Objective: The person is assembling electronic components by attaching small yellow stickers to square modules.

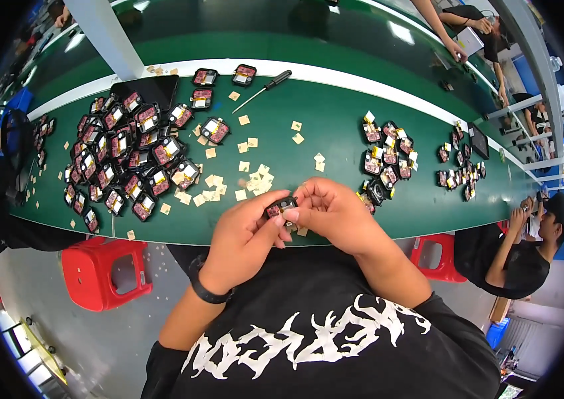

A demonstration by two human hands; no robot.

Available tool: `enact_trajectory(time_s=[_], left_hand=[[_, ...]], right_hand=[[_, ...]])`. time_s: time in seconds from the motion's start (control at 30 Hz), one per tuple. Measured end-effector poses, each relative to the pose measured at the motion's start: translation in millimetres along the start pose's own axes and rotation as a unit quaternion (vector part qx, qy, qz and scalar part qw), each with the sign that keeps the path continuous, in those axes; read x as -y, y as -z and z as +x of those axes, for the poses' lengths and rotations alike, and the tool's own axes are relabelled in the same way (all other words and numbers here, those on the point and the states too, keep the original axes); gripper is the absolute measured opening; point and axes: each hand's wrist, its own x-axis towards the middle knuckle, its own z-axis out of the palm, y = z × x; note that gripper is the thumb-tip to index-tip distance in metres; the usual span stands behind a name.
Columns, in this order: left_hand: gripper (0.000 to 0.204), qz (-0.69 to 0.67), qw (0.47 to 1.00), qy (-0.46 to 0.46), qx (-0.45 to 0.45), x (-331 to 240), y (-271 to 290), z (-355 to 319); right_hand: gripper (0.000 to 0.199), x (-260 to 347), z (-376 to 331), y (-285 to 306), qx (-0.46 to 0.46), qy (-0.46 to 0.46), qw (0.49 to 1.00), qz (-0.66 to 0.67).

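Note:
Close to the near edge of the green table point(335, 110), both hands meet around a small black-cased electronic device point(280, 207) with a reddish circuit board showing. My left hand point(245, 233) grips it from the left, fingers curled round the case and thumb along its near side. From the right, my right hand point(335, 216) pinches at its edge, thumb pressed on the device; its fingertips hide part of it. Just beyond my hands lie several small cream paper squares point(258, 179), loosely scattered.
A large heap of similar devices point(120, 143) covers the left side. Smaller groups point(388, 156) lie to the right. A screwdriver point(265, 90) and a dark flat tray point(162, 90) are toward the back. Red stools point(99, 276) stand below the table; a co-worker point(528, 249) sits at right.

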Motion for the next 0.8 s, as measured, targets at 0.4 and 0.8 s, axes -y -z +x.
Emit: enact_trajectory(time_s=[0.4, 0.8], left_hand=[[0.052, 0.049, 0.994, -0.083, 0.051, -47.4, 5.7, -33.3], [0.053, -0.090, 0.995, 0.006, 0.039, -51.9, 14.7, -50.4]], right_hand=[[0.016, 34.3, -39.9, -25.0, 0.009, 0.077, 0.997, 0.023], [0.030, 36.0, -52.2, 6.7, -0.046, 0.334, 0.870, -0.360]])
